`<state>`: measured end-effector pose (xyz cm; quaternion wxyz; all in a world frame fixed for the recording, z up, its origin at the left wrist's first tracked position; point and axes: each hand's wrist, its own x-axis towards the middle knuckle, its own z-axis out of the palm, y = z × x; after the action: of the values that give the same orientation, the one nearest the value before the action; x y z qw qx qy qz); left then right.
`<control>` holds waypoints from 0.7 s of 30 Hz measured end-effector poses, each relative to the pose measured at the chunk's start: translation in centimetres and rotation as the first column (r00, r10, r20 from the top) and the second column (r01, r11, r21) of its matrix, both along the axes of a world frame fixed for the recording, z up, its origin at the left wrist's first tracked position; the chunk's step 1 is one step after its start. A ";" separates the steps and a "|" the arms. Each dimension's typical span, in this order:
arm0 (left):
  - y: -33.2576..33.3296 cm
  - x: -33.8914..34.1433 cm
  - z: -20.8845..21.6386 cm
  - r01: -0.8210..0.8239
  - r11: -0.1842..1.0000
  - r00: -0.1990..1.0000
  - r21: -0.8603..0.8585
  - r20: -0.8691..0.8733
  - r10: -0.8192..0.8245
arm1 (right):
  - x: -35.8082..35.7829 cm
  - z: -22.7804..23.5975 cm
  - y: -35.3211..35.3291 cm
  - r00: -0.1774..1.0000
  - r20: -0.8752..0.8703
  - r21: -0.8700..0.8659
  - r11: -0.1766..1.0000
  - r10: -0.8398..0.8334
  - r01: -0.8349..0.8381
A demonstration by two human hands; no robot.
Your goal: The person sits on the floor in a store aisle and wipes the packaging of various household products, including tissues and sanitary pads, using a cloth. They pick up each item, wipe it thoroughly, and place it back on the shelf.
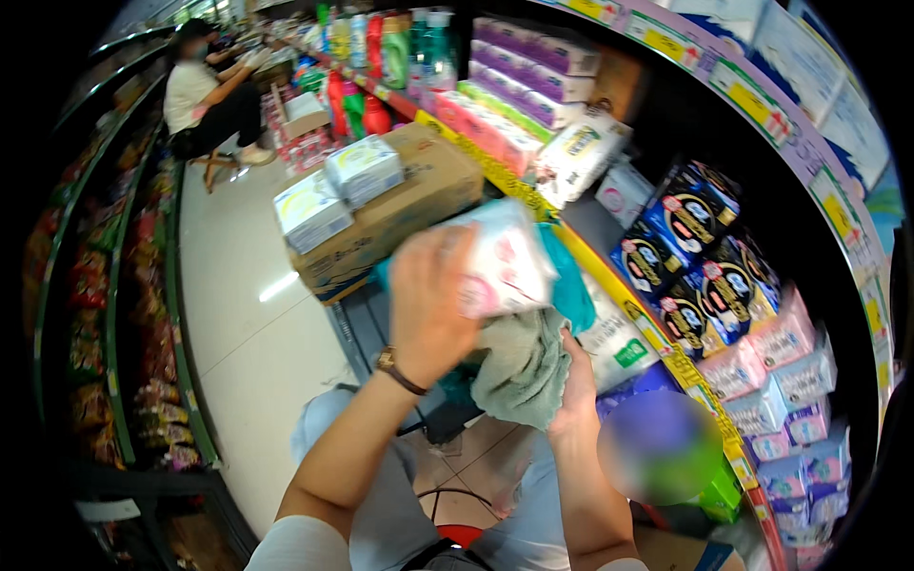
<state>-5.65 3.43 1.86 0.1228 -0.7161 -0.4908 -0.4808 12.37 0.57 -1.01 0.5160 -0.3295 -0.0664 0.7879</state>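
Note:
My left hand, slightly blurred and with a bracelet at its wrist, grips a white soft pack with pink print from its left side. Just below the pack, my right hand is closed on a grey-green cloth, which hangs in folds. The top of the cloth meets the pack's lower edge. Behind the pack shows some teal material, partly hidden. Both hands are above a dark crate-like surface in front of my knees.
A cardboard box with two white packs stands ahead. On the right, a shelf with a yellow edge strip holds black-and-blue packs and pink packs. Snack shelves line the left. A seated person is farther along the aisle.

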 end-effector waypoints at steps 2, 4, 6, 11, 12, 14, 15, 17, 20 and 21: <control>1.4 -1.4 -0.8 -0.169 0.986 0.984 -0.014 -0.052 0.168 | 2.3 0.4 0.1 0.992 -0.122 0.102 0.994 -0.015 0.027; 1.8 -2.3 -1.5 -0.246 0.960 0.966 -0.131 0.051 0.255 | 3.8 1.8 -0.3 0.975 -0.213 0.167 0.981 -0.057 0.094; 2.0 -3.0 -1.6 -0.205 0.952 0.962 -0.226 0.134 0.239 | 4.6 3.1 -0.6 0.965 -0.254 0.381 0.911 -0.061 0.159; 2.9 -3.3 -1.8 0.017 0.976 0.960 -0.218 0.277 0.046 | 5.5 2.1 0.8 0.922 -0.351 0.383 0.873 -0.165 0.302; 2.8 -2.8 -1.9 0.084 0.968 0.952 -0.235 0.306 -0.009 | 5.1 1.5 1.1 0.902 -0.399 0.340 0.887 -0.165 0.312; 2.5 -2.4 -2.1 0.158 0.956 0.982 -0.245 0.143 -0.126 | 5.7 1.9 0.8 0.807 -0.586 0.338 0.925 0.066 0.170; 2.3 -2.2 -2.4 0.148 0.937 0.989 -0.316 0.056 -0.137 | 6.4 2.1 0.9 0.810 -0.580 0.325 0.937 0.088 0.131; 1.9 -1.8 -3.0 0.115 0.869 0.984 -0.481 -0.068 -0.167 | 8.1 2.4 1.2 0.874 -0.483 0.262 0.960 0.045 0.096; 2.0 -1.4 -2.8 0.081 0.859 0.982 -0.506 -0.108 -0.156 | 8.9 2.2 1.2 0.704 -0.698 0.247 0.967 0.129 0.068; 2.0 -1.1 -2.4 0.073 0.857 0.984 -0.511 -0.100 -0.144 | 9.1 2.3 0.9 0.544 -0.816 0.272 0.960 0.196 0.062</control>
<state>-6.76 5.41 -0.55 -0.0633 -0.7806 -0.5489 -0.2921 21.45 1.51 1.29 0.4939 0.1616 0.0685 0.8516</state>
